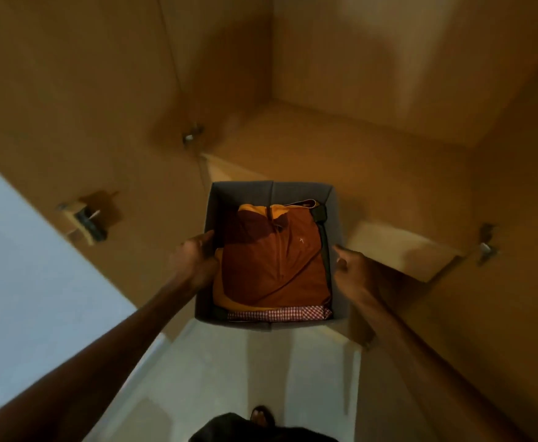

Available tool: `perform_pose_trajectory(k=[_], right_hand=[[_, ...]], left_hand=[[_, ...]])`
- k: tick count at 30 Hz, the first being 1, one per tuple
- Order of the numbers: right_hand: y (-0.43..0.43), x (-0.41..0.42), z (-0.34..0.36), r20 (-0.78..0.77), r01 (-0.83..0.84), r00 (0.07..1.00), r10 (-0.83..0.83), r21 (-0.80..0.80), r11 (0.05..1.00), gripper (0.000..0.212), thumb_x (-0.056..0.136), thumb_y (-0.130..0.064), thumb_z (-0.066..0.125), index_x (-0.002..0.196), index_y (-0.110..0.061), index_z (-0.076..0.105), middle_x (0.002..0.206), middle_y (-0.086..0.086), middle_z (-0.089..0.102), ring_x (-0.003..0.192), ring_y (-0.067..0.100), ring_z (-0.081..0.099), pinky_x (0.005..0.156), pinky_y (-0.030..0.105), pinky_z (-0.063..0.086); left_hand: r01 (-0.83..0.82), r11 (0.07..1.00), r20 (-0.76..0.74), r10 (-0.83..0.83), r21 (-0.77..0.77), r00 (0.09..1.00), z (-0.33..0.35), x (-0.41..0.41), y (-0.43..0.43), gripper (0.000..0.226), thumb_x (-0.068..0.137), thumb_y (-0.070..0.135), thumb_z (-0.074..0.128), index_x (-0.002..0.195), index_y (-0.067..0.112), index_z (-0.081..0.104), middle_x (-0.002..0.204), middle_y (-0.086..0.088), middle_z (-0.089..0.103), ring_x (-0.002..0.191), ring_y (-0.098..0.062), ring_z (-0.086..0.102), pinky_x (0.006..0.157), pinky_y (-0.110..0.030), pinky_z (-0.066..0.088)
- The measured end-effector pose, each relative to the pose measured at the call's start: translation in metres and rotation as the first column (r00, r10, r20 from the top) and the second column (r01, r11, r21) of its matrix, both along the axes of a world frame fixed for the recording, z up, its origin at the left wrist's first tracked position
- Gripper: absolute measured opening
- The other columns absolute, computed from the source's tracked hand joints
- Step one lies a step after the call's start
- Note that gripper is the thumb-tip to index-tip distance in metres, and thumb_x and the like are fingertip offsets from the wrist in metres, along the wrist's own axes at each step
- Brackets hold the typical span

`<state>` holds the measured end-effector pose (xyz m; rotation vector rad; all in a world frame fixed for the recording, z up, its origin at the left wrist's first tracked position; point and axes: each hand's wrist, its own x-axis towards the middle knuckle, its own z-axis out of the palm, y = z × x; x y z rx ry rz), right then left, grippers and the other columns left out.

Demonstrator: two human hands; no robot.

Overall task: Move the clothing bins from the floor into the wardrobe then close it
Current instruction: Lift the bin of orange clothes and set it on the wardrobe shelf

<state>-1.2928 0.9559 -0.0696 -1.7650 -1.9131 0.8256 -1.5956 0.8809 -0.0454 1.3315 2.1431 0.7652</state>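
Observation:
A grey fabric clothing bin [271, 190] is held up in front of the open wooden wardrobe [341, 129], at the level of its shelf edge. Folded clothes fill it: a rust-orange garment [274, 260] on top and a red checked one [280, 313] at the near side. My left hand [194, 260] grips the bin's left wall, thumb over the rim. Around the right wall curls my right hand [354, 272]. The bin's far end reaches over the shelf's front edge; its underside is hidden.
The left wardrobe door [79, 129] stands open, with a hinge [86, 220] on it. The right door [516, 282] also stands open, with a hinge [486, 247]. Pale floor [245, 371] lies below, with my foot [261, 416] on it. A white wall [22, 266] is at left.

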Motion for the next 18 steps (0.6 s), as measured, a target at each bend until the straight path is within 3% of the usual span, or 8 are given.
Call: perform_pose_trajectory(k=[3, 6, 9, 12, 14, 18], right_hand=[[0.030, 0.009, 0.023, -0.003, 0.129, 0.992, -0.129, 0.060, 0.990, 0.045, 0.096, -0.008, 0.041, 0.140, -0.018, 0.046, 0.135, 0.011, 0.057, 0.092, 0.031, 0.066, 0.070, 0.030, 0.048], [0.056, 0.020, 0.036, 0.006, 0.240, 0.970, -0.241, 0.095, 0.966, 0.044, 0.097, -0.009, 0.040, 0.139, -0.020, 0.048, 0.136, 0.009, 0.057, 0.101, 0.034, 0.064, 0.074, 0.027, 0.045], [0.081, 0.033, 0.042, -0.022, 0.331, 0.943, -0.331, 0.122, 0.936, 0.044, 0.096, -0.008, 0.040, 0.138, -0.019, 0.049, 0.137, 0.010, 0.056, 0.092, 0.028, 0.065, 0.075, 0.027, 0.045], [0.100, 0.049, 0.044, -0.046, 0.410, 0.912, -0.407, 0.146, 0.901, 0.043, 0.096, -0.006, 0.042, 0.137, -0.016, 0.051, 0.133, 0.013, 0.059, 0.062, 0.012, 0.053, 0.060, 0.018, 0.040], [0.111, 0.061, 0.044, -0.058, 0.446, 0.895, -0.442, 0.154, 0.882, 0.043, 0.095, -0.004, 0.042, 0.135, -0.014, 0.053, 0.126, 0.017, 0.063, 0.061, 0.007, 0.047, 0.054, 0.017, 0.034], [0.132, 0.089, 0.047, -0.061, 0.529, 0.848, -0.526, 0.147, 0.836, 0.042, 0.094, -0.002, 0.043, 0.131, -0.014, 0.057, 0.100, 0.009, 0.068, 0.068, 0.010, 0.047, 0.057, 0.019, 0.035]], left_hand=[[0.083, 0.991, 0.058, -0.089, 0.105, 0.994, 0.026, 0.010, 0.065, 0.044, 0.082, 0.024, 0.065, 0.126, 0.026, 0.061, 0.120, -0.009, 0.068, 0.108, -0.032, 0.064, 0.091, -0.037, 0.052], [0.198, 0.976, -0.017, -0.197, 0.091, 0.980, 0.039, 0.020, 0.121, 0.055, 0.083, 0.011, 0.064, 0.136, 0.023, 0.054, 0.124, -0.012, 0.066, 0.108, -0.037, 0.062, 0.088, -0.038, 0.052], [0.307, 0.949, -0.127, -0.297, 0.068, 0.947, 0.042, 0.025, 0.175, 0.062, 0.082, 0.018, 0.061, 0.142, 0.027, 0.047, 0.121, -0.011, 0.068, 0.098, -0.036, 0.065, 0.081, -0.039, 0.056], [0.415, 0.906, -0.161, -0.398, 0.088, 0.903, 0.044, 0.038, 0.221, 0.061, 0.082, 0.021, 0.062, 0.141, 0.028, 0.048, 0.122, -0.010, 0.068, 0.094, -0.036, 0.065, 0.075, -0.038, 0.055], [0.480, 0.872, -0.160, -0.462, 0.095, 0.872, 0.045, 0.047, 0.249, 0.057, 0.083, 0.021, 0.062, 0.138, 0.027, 0.052, 0.118, -0.009, 0.069, 0.089, -0.034, 0.066, 0.071, -0.036, 0.055], [0.635, 0.770, -0.148, -0.623, 0.063, 0.769, 0.043, 0.075, 0.300, 0.022, 0.088, 0.023, 0.058, 0.107, 0.030, 0.067, 0.078, -0.003, 0.069, 0.064, -0.027, 0.059, 0.052, -0.032, 0.047]])
